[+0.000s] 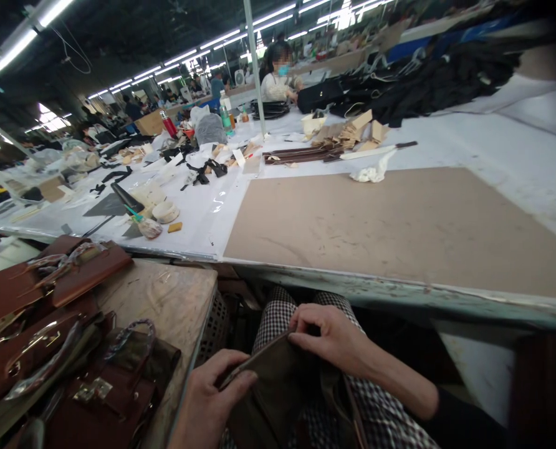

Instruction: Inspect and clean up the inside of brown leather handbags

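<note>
An olive-brown handbag [278,390] lies across my lap, over checked cloth, with its upper edge turned toward me. My left hand [215,390] pinches the left end of that edge between thumb and fingers. Farther along the same edge, my right hand [329,333] grips it with the thumb below and the fingers curled over. The edge runs taut between the two hands. The lower part of the bag goes out of the frame at the bottom.
Brown leather handbags [119,399] are piled on a board [166,290] at my left. Ahead is a white worktable with a tan sheet [390,224], a crumpled white cloth [371,171], dark strips [301,154] and a glue brush [147,226]. A co-worker [275,81] sits across it.
</note>
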Demonstrator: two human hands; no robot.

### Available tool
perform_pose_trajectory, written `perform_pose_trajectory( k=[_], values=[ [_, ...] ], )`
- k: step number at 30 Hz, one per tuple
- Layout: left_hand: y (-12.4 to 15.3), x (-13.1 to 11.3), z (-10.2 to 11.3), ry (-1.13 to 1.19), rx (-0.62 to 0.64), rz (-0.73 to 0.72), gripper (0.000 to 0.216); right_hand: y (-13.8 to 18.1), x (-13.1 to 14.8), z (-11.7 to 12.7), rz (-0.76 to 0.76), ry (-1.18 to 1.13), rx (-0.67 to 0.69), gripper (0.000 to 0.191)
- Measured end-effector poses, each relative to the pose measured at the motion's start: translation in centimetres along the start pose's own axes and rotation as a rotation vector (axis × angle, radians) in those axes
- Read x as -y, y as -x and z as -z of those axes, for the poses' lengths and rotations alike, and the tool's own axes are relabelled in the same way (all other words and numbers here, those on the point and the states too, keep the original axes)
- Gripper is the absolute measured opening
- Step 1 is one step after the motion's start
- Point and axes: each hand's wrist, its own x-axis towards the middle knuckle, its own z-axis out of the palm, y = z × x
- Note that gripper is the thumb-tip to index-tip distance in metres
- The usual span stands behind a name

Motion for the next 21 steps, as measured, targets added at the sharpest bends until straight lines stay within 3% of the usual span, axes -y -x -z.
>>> perform_pose_trajectory(
  k=[9, 15, 21],
  values=[
    [-0.6, 0.0, -0.3, -0.009, 0.023, 0.013, 0.032, 0.3, 0.1, -0.3, -0.046, -0.011, -0.07, 0.016],
    [-1.0, 1.7, -1.1, 0.157, 0.026, 0.148, 0.044, 0.2, 0.3, -0.2, -0.085, 0.071, -0.055, 0.017],
    [-1.4, 1.6, -1.4, 0.158, 0.002, 0.08, 0.039, 0.1, 1.0, -0.2, -0.18, 0.168, -0.041, 0.014]
  ],
)
